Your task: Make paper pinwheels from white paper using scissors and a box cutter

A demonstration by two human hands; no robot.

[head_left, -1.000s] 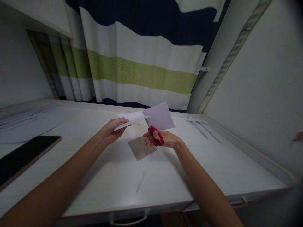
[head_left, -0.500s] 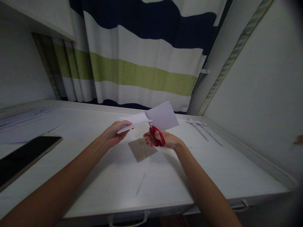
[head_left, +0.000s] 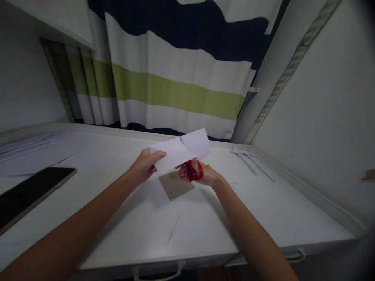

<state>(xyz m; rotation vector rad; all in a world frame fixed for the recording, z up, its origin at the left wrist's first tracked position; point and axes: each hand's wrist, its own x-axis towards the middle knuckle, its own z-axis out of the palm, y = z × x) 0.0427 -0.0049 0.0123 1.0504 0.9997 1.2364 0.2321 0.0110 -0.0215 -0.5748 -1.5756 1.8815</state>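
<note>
White desk (head_left: pixel 205 218), striped curtain (head_left: pixel 175 89) behind; left hand (head_left: pixel 143 166) pinches paper (head_left: pixel 178 150), right hand (head_left: pixel 199 173) grips scissors (head_left: pixel 195 169).

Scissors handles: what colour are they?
Red, on the scissors in the right hand; head view.

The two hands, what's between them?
In the head view, the white paper spans from the left hand to the right hand, which holds red scissors. A brown card lies below.
</note>
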